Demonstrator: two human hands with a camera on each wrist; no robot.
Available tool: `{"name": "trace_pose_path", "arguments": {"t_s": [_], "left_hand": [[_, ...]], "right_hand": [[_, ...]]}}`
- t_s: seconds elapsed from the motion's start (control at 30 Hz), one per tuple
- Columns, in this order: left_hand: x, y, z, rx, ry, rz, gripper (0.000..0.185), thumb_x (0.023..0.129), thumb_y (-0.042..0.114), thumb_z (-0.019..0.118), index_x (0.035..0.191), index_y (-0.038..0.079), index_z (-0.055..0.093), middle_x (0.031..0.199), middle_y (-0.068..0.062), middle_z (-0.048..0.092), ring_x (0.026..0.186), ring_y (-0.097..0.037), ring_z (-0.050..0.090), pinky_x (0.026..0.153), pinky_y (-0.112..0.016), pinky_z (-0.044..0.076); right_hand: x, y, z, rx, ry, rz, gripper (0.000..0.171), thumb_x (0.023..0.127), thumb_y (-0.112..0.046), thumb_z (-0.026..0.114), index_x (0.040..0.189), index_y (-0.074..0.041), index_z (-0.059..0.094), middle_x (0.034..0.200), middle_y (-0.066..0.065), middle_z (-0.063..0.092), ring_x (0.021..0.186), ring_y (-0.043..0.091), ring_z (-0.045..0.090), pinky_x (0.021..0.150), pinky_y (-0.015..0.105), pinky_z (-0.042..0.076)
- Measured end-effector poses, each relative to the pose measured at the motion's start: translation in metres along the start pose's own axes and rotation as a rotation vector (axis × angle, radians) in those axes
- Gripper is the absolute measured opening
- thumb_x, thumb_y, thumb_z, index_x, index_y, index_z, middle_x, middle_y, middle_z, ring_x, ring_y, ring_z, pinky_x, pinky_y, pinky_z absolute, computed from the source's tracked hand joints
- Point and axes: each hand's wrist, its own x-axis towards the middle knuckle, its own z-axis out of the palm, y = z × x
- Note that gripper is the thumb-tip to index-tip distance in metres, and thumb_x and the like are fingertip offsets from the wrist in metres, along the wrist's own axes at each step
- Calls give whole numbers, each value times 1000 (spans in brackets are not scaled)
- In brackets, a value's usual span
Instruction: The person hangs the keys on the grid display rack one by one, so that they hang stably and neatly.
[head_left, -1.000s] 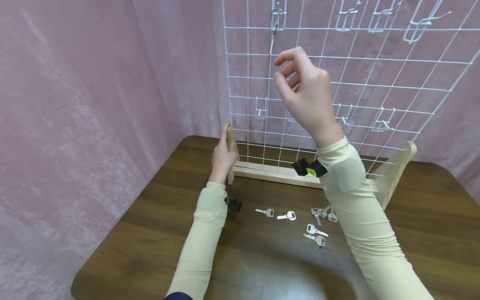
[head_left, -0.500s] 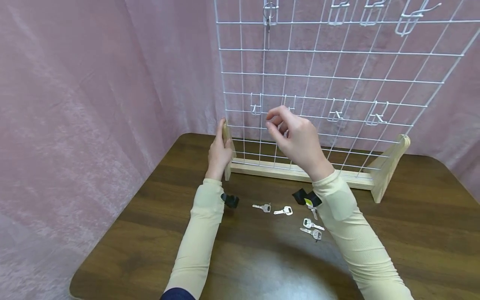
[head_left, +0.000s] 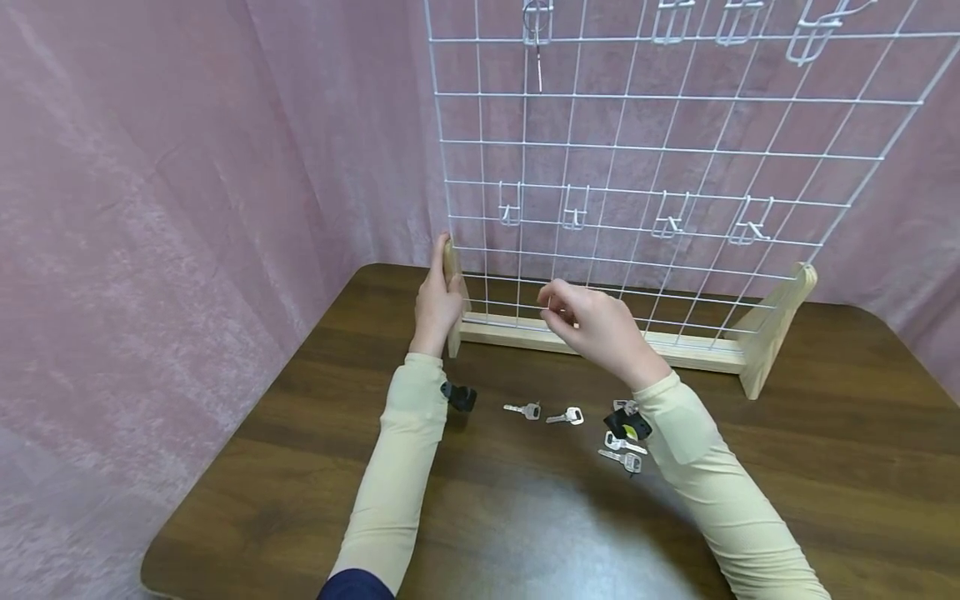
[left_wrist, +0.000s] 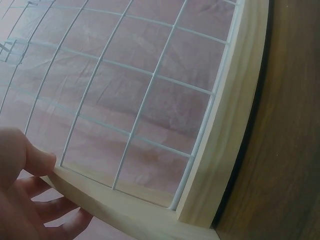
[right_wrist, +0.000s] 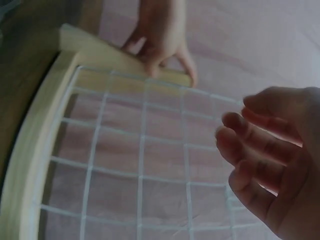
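Note:
My left hand (head_left: 437, 307) grips the wooden side foot (left_wrist: 125, 212) of a white wire grid rack (head_left: 615, 147), with the thumb on one face and the fingers round the other in the left wrist view. My right hand (head_left: 600, 330) hangs in the air before the lower part of the grid. Its fingers (right_wrist: 260, 140) are loosely bent and hold nothing. Below it on the table lie loose silver keys: one key (head_left: 532, 411) at the left, a second key (head_left: 574, 415) beside it, and several more near the right wrist, partly hidden by the wrist camera.
A key (head_left: 539, 71) on a ring hangs from the upper left hook. Other white hooks (head_left: 672, 21) stand along the top, and a lower row includes a small hook (head_left: 574, 218). The rack's right wooden foot (head_left: 780, 333) rests on the brown table (head_left: 300, 467). Pink cloth (head_left: 225, 167) hangs behind.
My right hand has come down from just below the hanging key to the bottom of the grid, still holding nothing. My left hand keeps its grip on the wooden foot. The head view has shifted slightly.

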Motion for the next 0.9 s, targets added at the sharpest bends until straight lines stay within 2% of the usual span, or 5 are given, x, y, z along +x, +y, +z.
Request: {"name": "trace_pose_path", "arguments": {"t_s": [0.2, 0.43, 0.53, 0.7, 0.9], "left_hand": [[0, 0, -1, 33, 9, 5, 69, 99, 13, 48, 147, 52, 18, 144, -18, 50, 108, -43, 62, 82, -58, 51], [0, 1, -1, 36, -1, 6, 67, 100, 14, 48, 148, 50, 18, 142, -21, 50, 103, -43, 63, 78, -57, 53], [0, 1, -2, 30, 9, 14, 67, 100, 14, 48, 148, 49, 18, 143, -21, 50, 103, -44, 63, 77, -57, 53], [0, 1, -1, 31, 9, 28, 68, 100, 12, 49, 149, 47, 18, 143, -22, 49, 105, -44, 63, 79, -58, 53], [-1, 1, 0, 32, 15, 22, 69, 99, 11, 49, 149, 47, 18, 143, -22, 49, 106, -45, 62, 80, -58, 52]], "right_hand": [[-13, 16, 13, -18, -183, -51, 9, 90, -12, 64, 99, -13, 64, 80, -4, 68, 68, 9, 61, 59, 28, 49], [-22, 28, 31, 35, -507, -62, 12, 88, -14, 67, 99, -14, 65, 93, 0, 70, 83, 11, 65, 74, 30, 54], [-24, 31, 39, 38, -612, -61, 14, 87, -14, 68, 101, -13, 65, 92, -1, 69, 83, 11, 64, 74, 30, 53], [-28, 35, 51, 49, -745, -66, 19, 86, -11, 67, 104, -14, 65, 89, -4, 66, 82, 9, 60, 69, 27, 49], [-32, 34, 61, 88, -815, -87, 16, 82, -3, 68, 93, -14, 66, 86, -2, 63, 79, 8, 56, 65, 23, 45]]}}
